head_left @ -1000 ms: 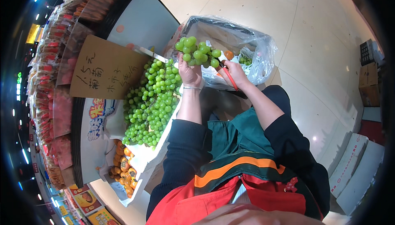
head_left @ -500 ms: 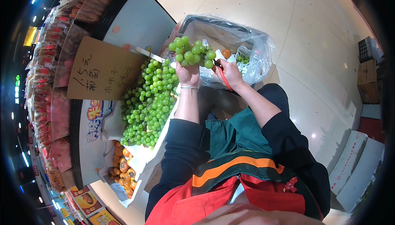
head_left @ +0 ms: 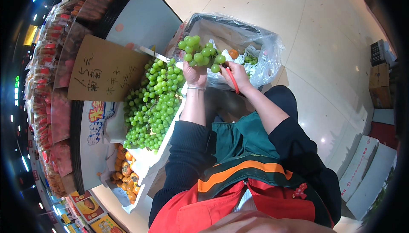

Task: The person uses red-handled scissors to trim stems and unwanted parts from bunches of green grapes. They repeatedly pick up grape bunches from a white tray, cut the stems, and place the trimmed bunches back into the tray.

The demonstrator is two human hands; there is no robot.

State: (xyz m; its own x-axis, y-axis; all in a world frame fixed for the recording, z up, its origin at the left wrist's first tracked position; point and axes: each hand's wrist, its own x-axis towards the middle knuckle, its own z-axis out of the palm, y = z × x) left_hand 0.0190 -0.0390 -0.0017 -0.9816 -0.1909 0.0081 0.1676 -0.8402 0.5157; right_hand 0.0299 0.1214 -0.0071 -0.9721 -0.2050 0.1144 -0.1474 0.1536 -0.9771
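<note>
My left hand (head_left: pixel 196 76) is closed around the underside of a small bunch of green grapes (head_left: pixel 199 54), held up over the near edge of a lined bin. Close beside it, my right hand (head_left: pixel 238 76) grips red-handled scissors (head_left: pixel 233 81) at the right end of the bunch. Their blades are hidden by the fingers and grapes. To the left of my left forearm, a large heap of green grapes (head_left: pixel 155 105) fills a white foam box (head_left: pixel 167 141).
The bin with a clear plastic liner (head_left: pixel 272 47) holds an orange fruit (head_left: pixel 233 54), paper and some grapes. A cardboard sign (head_left: pixel 100 71) leans by the heap. Persimmons (head_left: pixel 126 169) lie in a nearer box. Cartons (head_left: pixel 360 164) stand at right, packaged goods (head_left: pixel 47 83) at left.
The held bunch has tilted slightly, and its grapes have shifted a little. Both hands stay in nearly the same place, with the scissors still in my right hand.
</note>
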